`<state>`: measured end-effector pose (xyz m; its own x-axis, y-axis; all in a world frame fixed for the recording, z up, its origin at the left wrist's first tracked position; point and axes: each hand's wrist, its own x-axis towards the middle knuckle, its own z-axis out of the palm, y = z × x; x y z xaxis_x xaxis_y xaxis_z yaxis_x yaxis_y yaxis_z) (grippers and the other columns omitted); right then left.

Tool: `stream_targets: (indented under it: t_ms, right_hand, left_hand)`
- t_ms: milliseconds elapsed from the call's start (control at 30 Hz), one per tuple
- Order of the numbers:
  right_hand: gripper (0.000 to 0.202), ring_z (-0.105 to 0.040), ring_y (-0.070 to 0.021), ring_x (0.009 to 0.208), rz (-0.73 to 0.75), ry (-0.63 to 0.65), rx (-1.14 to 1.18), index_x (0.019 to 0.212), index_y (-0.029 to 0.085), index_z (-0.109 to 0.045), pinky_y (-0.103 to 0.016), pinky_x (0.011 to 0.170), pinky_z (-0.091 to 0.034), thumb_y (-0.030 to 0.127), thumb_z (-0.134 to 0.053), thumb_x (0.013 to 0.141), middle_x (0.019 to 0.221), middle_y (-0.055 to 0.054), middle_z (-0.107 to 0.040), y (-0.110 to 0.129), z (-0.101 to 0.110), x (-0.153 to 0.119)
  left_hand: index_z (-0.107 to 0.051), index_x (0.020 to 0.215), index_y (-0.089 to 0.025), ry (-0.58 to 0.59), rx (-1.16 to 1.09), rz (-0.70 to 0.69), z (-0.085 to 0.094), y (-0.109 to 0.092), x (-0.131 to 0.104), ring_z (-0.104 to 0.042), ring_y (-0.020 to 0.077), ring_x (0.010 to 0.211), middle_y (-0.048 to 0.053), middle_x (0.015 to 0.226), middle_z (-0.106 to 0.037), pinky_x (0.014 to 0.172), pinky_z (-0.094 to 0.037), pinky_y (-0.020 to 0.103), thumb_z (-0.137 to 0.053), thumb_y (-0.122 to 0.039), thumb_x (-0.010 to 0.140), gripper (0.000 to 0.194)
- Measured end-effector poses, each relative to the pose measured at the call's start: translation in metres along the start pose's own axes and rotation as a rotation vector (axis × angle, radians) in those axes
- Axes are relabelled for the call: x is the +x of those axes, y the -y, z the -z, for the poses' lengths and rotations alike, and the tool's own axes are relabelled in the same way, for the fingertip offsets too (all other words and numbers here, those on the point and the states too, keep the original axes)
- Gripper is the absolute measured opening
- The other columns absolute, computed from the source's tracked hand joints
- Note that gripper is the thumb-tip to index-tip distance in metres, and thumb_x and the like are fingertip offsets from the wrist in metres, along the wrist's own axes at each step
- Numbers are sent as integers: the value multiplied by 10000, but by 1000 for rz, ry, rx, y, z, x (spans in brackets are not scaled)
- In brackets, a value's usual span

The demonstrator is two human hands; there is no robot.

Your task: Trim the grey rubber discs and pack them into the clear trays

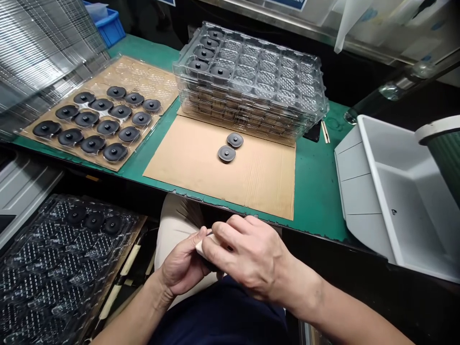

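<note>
Two hands engaged, head view: your left hand (185, 268) grips a dark part (210, 265), mostly hidden, on the near side of the table (318, 191); your right hand (249, 254) pinches a pale piece (199, 247) over it. Two black discs (226, 154) lie farther off on cardboard (187, 158).

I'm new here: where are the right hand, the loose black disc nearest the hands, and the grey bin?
Right hand (247, 251): head view, back of the hand.
Loose black disc (226, 154): head view, its central knob.
Grey bin (359, 194): head view, outer side wall.
</note>
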<state>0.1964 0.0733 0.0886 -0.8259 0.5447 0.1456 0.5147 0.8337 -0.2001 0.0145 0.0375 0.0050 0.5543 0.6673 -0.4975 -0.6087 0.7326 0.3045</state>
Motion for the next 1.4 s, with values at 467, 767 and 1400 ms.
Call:
stream_targets:
  t_ms: [467, 767, 1400]
  right_hand:
    - [185, -406, -161, 653, -321, -59, 162, 835, 196, -551, -340, 586, -264, 184, -472, 1001, 782, -2, -469, -3, -11, -9]
    - [115, -428, -201, 769, -13, 56, 24, 1039, 168, -600, -371, 649, -289, 183, -588, 926, 941, -46, -560, -4, -2, 9]
    - [142, -441, -208, 782, -14, 29, -42, 1093, 168, -608, -376, 662, -280, 231, -576, 970, 939, -47, -559, 0, -7, 11]
  left_hand:
    - [-788, 1182, -187, -212, 21, -269, -2, -13, -5, -686, 152, 799, 63, 975, -777, 743, -593, 240, -858, -388, 815, 425]
    - [-793, 849, -137, -15, -12, 6, 13, 2, 2, -676, 202, 601, 71, 758, -737, 487, -579, 303, -746, -461, 892, 330]
    - [-811, 930, -144, -19, -30, -49, 20, 3, 1, -724, 183, 778, 78, 869, -779, 753, -604, 279, -709, -448, 937, 320]
